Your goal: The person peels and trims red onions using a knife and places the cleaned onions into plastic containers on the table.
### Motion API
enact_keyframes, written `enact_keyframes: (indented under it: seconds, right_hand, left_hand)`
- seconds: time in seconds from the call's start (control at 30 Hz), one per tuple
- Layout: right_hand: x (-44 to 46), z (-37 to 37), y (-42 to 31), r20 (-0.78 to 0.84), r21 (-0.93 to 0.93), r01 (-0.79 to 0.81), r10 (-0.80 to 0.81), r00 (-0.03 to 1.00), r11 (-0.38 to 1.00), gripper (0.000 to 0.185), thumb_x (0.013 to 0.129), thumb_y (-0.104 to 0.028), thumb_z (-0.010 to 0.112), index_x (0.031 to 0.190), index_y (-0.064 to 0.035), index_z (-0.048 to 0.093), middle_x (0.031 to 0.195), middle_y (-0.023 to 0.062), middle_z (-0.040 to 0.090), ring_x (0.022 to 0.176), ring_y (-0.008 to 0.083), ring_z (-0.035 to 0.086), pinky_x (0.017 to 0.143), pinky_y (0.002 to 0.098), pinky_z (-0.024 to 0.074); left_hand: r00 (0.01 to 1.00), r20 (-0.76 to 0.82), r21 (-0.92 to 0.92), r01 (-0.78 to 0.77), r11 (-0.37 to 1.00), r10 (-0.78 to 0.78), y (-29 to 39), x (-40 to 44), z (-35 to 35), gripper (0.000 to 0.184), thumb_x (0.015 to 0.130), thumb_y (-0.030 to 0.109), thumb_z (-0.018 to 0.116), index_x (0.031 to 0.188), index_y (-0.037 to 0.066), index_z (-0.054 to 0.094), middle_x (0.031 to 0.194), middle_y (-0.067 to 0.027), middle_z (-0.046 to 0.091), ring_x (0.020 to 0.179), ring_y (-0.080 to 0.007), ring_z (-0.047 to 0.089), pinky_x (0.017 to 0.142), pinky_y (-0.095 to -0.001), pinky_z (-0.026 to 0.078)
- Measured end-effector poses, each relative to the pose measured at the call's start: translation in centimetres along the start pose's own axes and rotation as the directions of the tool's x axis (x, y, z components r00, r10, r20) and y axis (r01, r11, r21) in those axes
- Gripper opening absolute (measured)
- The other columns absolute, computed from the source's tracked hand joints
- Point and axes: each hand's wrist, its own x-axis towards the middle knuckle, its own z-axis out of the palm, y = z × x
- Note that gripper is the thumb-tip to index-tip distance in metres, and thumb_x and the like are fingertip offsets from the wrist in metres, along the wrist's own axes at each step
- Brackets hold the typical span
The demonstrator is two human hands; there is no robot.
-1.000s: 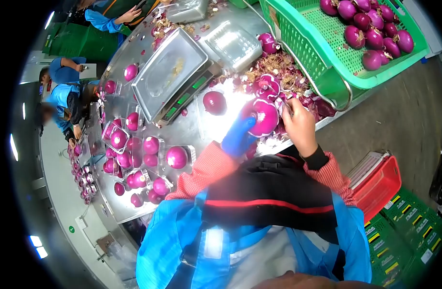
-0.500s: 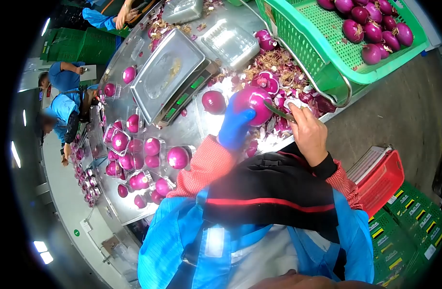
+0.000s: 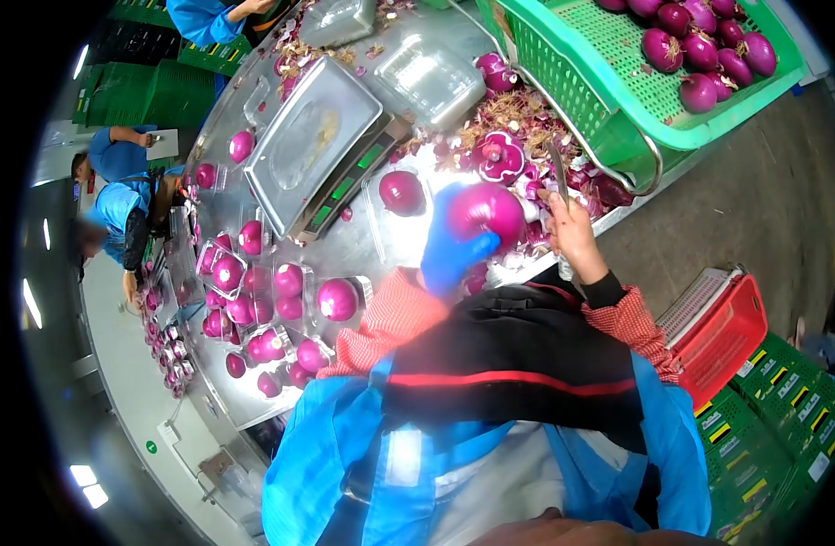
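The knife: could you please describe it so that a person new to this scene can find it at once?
Start from the big green basket at the upper right. To its lower left, the bare right hand holds the knife, blade pointing up the picture before onion peelings. Unlike the round onion in the gloved left hand, it is long and narrow.

Blue left glove [image 3: 443, 250], red-checked sleeves [image 3: 390, 318], black right cuff [image 3: 605, 290], blue garment [image 3: 313, 455], red stripe [image 3: 513, 380]

my l hand [image 3: 452, 247], blue glove [image 3: 440, 264] on, grips a red onion [image 3: 487, 214]; my r hand [image 3: 574, 238] holds a knife [image 3: 560, 180] nr it, blade [image 3: 556, 164] pointing away. grn basket [image 3: 563, 80] w/ onions [image 3: 700, 50], fwd r.
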Motion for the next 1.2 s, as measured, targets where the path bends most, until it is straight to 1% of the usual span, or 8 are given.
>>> enact_keyframes:
  seconds: [0.03,0.2,0.33,0.4,0.47,0.53,0.7,1.2]
  right_hand:
    - [0.2,-0.2,-0.4,0.015,-0.018,0.067,-0.067,0.998,0.998,0.043,0.105,-0.035,0.042,0.130,-0.0032,0.057,0.057,-0.0061,0.038,0.042,0.0031,0.033,0.037,0.0210,0.0293]
    - [-2.1,1.8,-3.6,0.195,0.232,0.150,-0.197,0.961,0.961,0.043,0.104,-0.032,0.048,0.136,-0.0040,0.050,0.069,-0.0037,0.047,0.047,0.0033,0.037,0.043,0.0199,0.0314]
    - [-2.3,1.5,-4.8,0.167,-0.181,0.513,-0.488,0.857,0.839,0.041,0.098,-0.030,0.059,0.125,0.0002,0.056,0.092,0.0050,0.068,0.071,0.0123,0.062,0.063,0.0325,0.0510]
    - [-2.4,1.0,-4.9,0.202,-0.090,0.286,-0.264,0.943,0.954,0.037,0.097,-0.027,0.060,0.123,-0.0011,0.058,0.095,0.0057,0.069,0.075,0.0157,0.064,0.066,0.0336,0.0514]
    - [-2.7,0.8,-5.2,0.162,-0.213,0.336,-0.306,0.938,0.917,0.034,0.094,-0.024,0.062,0.121,-0.0039,0.059,0.096,0.0060,0.067,0.076,0.0189,0.065,0.066,0.0338,0.0511]
    - [-4.0,0.8,-5.4,0.116,-0.536,0.565,-0.607,0.786,0.628,0.032,0.089,-0.020,0.067,0.118,-0.0080,0.062,0.092,0.0060,0.064,0.074,0.0218,0.065,0.063,0.0329,0.0501]
    - [-4.9,-0.7,-6.0,0.267,-0.815,0.554,-0.739,0.619,0.169,0.046,0.070,-0.019,0.077,0.113,-0.0130,0.064,0.086,0.0057,0.056,0.068,0.0245,0.062,0.059,0.0362,0.0490]
    - [-3.9,-0.9,-5.1,0.225,-0.894,0.441,-0.769,0.599,0.082,0.050,0.072,-0.009,0.070,0.121,-0.0142,0.064,0.083,0.0072,0.051,0.065,0.0253,0.058,0.058,0.0373,0.0476]
  left_hand:
    - [0.997,0.076,-0.044,0.004,0.999,-0.001,0.0,0.0,0.0,0.077,0.075,0.017,0.081,0.137,0.005,0.037,0.126,-0.0135,0.054,0.116,-0.0270,0.056,0.102,-0.0401,0.047]
    - [0.962,0.142,-0.191,0.257,0.947,-0.233,-0.3,1.5,-1.2,0.064,0.083,0.010,0.071,0.137,0.002,0.039,0.126,-0.0129,0.056,0.116,-0.0253,0.057,0.100,-0.0379,0.048]
    - [0.958,0.188,-0.216,0.256,0.942,-0.217,0.4,1.7,-1.0,0.061,0.084,0.011,0.070,0.137,0.001,0.041,0.125,-0.0137,0.057,0.115,-0.0244,0.058,0.099,-0.0360,0.049]
    - [0.973,0.140,-0.291,0.217,0.932,-0.183,0.3,1.9,-0.6,0.059,0.085,0.012,0.069,0.136,0.001,0.042,0.123,-0.0135,0.058,0.114,-0.0235,0.059,0.100,-0.0360,0.049]
    - [0.967,0.096,-0.388,0.254,0.886,-0.235,0.8,1.8,-0.5,0.057,0.086,0.013,0.068,0.135,0.001,0.043,0.122,-0.0128,0.059,0.113,-0.0226,0.059,0.100,-0.0359,0.048]
    - [0.961,0.066,-0.435,0.271,0.859,-0.270,1.4,1.7,-0.5,0.054,0.087,0.014,0.068,0.134,0.002,0.045,0.121,-0.0121,0.059,0.113,-0.0219,0.060,0.100,-0.0359,0.048]
    - [0.950,0.043,-0.401,0.301,0.865,-0.310,2.3,1.9,-0.7,0.046,0.089,0.016,0.065,0.130,0.002,0.049,0.120,-0.0100,0.060,0.111,-0.0205,0.060,0.099,-0.0348,0.048]
    - [0.962,0.124,-0.255,0.267,0.929,-0.242,3.4,1.4,-0.1,0.047,0.085,0.008,0.071,0.127,0.002,0.049,0.117,-0.0104,0.060,0.110,-0.0222,0.060,0.099,-0.0364,0.048]
